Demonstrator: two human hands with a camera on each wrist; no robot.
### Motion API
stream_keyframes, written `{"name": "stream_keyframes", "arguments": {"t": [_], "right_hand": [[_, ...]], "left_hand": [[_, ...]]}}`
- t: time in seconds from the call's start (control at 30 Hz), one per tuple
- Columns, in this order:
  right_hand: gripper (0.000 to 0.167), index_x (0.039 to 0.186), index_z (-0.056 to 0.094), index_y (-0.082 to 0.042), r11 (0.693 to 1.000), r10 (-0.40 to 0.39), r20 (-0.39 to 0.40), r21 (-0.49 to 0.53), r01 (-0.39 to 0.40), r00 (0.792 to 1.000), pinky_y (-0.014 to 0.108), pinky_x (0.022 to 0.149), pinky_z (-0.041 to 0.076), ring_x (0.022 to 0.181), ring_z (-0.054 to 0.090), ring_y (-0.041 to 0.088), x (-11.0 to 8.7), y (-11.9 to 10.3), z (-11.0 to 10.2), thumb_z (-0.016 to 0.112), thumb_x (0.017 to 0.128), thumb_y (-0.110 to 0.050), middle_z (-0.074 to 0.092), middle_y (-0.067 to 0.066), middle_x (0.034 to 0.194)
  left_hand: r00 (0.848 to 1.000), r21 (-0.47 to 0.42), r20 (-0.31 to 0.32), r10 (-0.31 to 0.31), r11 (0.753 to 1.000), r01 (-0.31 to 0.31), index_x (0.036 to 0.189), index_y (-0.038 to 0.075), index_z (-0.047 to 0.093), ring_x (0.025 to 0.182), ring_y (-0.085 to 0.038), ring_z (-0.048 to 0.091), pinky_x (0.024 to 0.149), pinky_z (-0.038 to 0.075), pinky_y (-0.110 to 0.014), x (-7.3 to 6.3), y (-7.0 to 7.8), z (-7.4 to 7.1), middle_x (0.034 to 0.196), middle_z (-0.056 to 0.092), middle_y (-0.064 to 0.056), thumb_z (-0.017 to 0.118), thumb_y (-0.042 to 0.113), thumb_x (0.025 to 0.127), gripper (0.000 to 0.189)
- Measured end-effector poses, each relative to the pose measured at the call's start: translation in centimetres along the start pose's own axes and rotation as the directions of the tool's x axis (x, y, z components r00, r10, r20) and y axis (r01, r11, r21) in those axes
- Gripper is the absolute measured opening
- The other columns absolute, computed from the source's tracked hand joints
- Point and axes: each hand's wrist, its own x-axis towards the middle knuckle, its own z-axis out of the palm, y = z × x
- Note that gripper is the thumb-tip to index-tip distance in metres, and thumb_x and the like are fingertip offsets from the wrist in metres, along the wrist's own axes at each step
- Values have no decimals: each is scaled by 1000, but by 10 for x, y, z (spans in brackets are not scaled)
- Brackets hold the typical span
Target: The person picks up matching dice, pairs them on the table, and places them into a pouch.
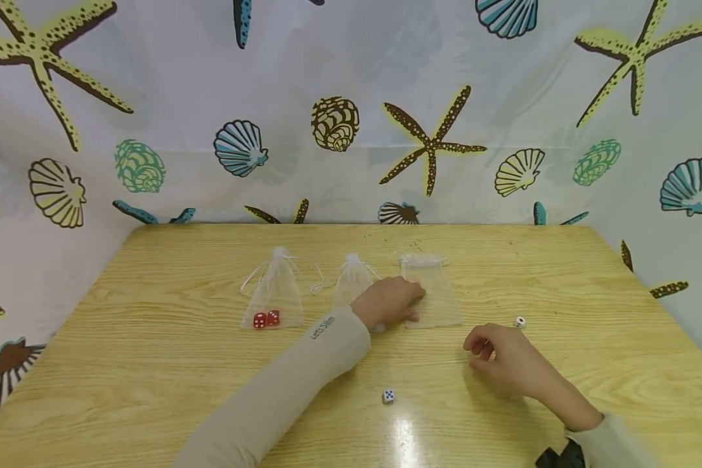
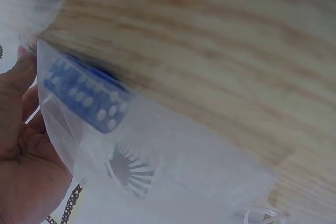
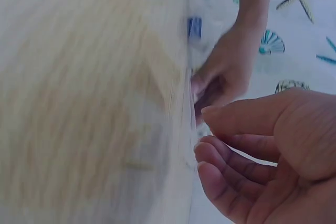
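Observation:
My left hand (image 1: 389, 301) reaches over the left side of a flat white organza drawstring bag (image 1: 439, 299). Its fingers touch or hover just above the mesh; no gathered fabric shows in them. Under the left wrist lies a middle organza bag (image 1: 351, 279), partly hidden, with blue dice (image 2: 86, 94) inside. My right hand (image 1: 506, 361) hangs above the table, right of the flat bag, fingers loosely bent and holding nothing. Close beyond it is a white die with a red pip (image 1: 520, 322). Another white die, with blue pips (image 1: 389, 396), lies nearer the front.
A third organza bag (image 1: 277, 286) with two red dice (image 1: 266, 318) in it lies on the left, cords spread. The wooden table (image 1: 152, 364) ends at a patterned curtain (image 1: 351, 182) at the back and sides.

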Motion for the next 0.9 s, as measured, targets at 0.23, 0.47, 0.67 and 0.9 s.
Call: {"name": "stream_keyframes", "arguments": {"t": [0.23,0.47,0.67,0.9], "right_hand": [[11,92,66,-3,994,96,-67,-47,-99,993,27,63,48,73,56,11,-5,24,-18,70,82,-3,64,1,84],[13,95,65,1,984,156,-124,-61,-165,980,30,63,49,75,59,17,-4,46,-29,67,83,-3,64,7,85],[23,102,61,8,969,217,-148,-87,-231,965,45,67,51,81,61,32,-4,62,-32,66,83,-5,62,21,93],[26,101,60,10,954,257,-128,-123,-272,958,45,66,49,78,58,31,-2,71,-33,66,82,-7,60,22,90]], "left_hand": [[1000,-22,10,7,1000,-6,107,13,61,75,-13,45,72,40,-28,-3,0,-1,82,50,3,61,32,91,24],[1000,-5,-9,18,1000,-18,115,15,61,77,-12,48,73,43,-28,0,-5,8,87,53,5,60,36,90,32],[1000,25,11,0,1000,-1,119,14,61,81,-13,51,76,45,-29,-8,2,1,94,58,2,59,34,91,35],[1000,47,8,5,999,-5,122,14,60,92,-16,61,79,48,-30,-8,2,1,110,63,-1,59,34,91,37]]}}
